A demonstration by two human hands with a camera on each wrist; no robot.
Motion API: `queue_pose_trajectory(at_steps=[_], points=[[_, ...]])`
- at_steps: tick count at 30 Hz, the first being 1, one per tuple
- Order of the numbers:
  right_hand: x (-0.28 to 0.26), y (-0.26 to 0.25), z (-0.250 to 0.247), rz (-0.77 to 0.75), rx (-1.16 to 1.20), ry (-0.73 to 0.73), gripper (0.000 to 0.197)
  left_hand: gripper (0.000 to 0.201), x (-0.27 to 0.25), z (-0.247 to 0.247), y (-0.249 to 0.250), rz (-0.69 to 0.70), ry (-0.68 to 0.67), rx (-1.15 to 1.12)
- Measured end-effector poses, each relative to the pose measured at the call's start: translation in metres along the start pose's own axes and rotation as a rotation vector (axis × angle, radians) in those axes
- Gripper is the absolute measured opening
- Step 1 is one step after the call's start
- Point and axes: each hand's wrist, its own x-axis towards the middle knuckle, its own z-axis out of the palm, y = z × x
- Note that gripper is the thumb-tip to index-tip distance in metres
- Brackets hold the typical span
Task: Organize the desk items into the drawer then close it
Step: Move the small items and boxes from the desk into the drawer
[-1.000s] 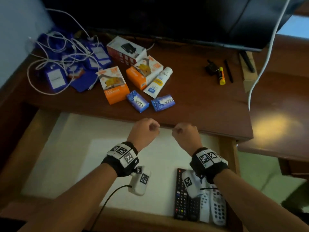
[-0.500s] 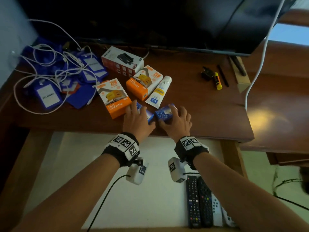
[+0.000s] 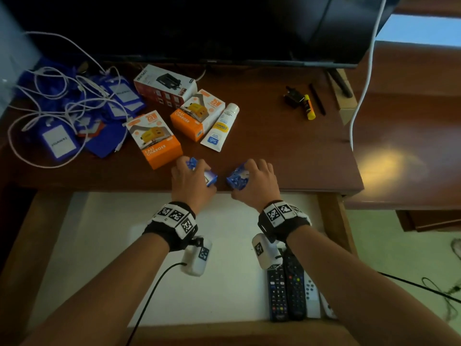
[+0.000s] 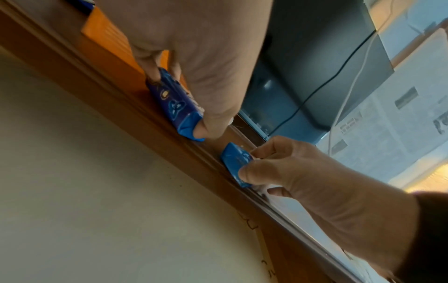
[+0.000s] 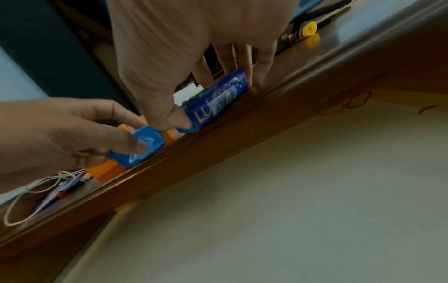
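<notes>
Head view: we've got one blue packet in each hand, right at the front edge of the surface, just above the open drawer (image 3: 74, 245). Left hand (image 3: 190, 182) curls round its blue packet (image 3: 210, 179), thumb under the near end; right hand (image 3: 254, 182) pinches the other blue packet (image 3: 237, 179) btwn thumb and fingers. The 2 packets sit close together, inner ends apart.

To do this well, we'd lift both clear of the edge before pulling back toward us, so neither snags the lip. Packets look soft and crinkly, so a firm but light squeeze. Remotes (image 3: 287, 290) lie in the drawer below the right wrist; we'd set the packets down on the bare liner left of them, side by side.
</notes>
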Motion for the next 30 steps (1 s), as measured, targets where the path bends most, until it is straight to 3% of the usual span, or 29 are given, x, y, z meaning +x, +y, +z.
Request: queue_pose_trajectory(at_steps=[3,8,12,19,25,30], points=[[-0.016,0.012,-0.01,-0.024,-0.002,-0.058,0.075,0.054,-0.02,0.011,0.001,-0.061,-0.005,-0.113],[-0.067,0.044,-0.011,-0.008,0.243,-0.052,0.067,0.068,-0.075,0.032,0.013,0.003,-0.048,-0.268],[-0.103,0.074,0.007,0.051,0.367,-0.071,0.063,0.081,-0.116,0.055,0.025,0.056,-0.287,-0.227],[-0.108,0.095,0.032,0.064,0.236,-0.274,0.065,0.115,-0.148,0.098,0.034,0.04,-0.725,-0.089],[-0.094,0.093,0.049,0.061,0.101,-0.388,0.068,0.119,-0.159,0.115,0.031,0.095,-0.749,0.001],[-0.086,0.088,0.059,0.052,-0.004,-0.439,0.07,0.117,-0.159,0.118,0.024,0.085,-0.752,-0.074]])
